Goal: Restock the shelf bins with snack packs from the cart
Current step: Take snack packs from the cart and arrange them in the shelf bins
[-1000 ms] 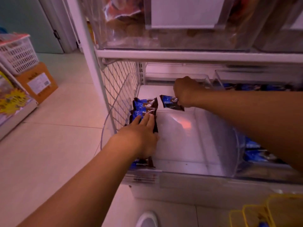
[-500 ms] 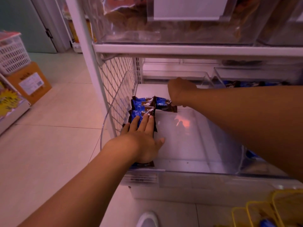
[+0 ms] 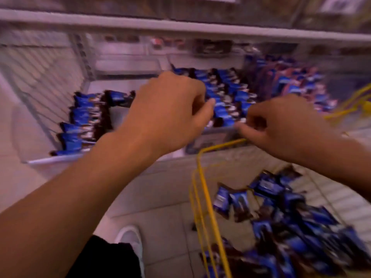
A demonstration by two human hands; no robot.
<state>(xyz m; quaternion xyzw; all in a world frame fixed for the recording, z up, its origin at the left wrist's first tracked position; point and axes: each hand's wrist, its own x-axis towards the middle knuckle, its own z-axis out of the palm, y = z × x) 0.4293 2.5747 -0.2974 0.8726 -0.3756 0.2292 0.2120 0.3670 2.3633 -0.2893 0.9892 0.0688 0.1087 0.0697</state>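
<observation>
pale tiled floor [image 3: 164,217] (blurred), white shelf rail [image 3: 180,25]

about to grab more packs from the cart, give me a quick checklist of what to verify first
1. Left hand free: ok, fingers loosely curled, nothing visibly held.
2. Right hand free: cannot tell, curled, blurred.
3. Packs left in yellow wire cart: ok, loose snack packs piled inside.
4. Room in left bin: ok, only one row of packs along its left side.
5. Middle bin packs tidy: cannot tell, blurred.
</observation>
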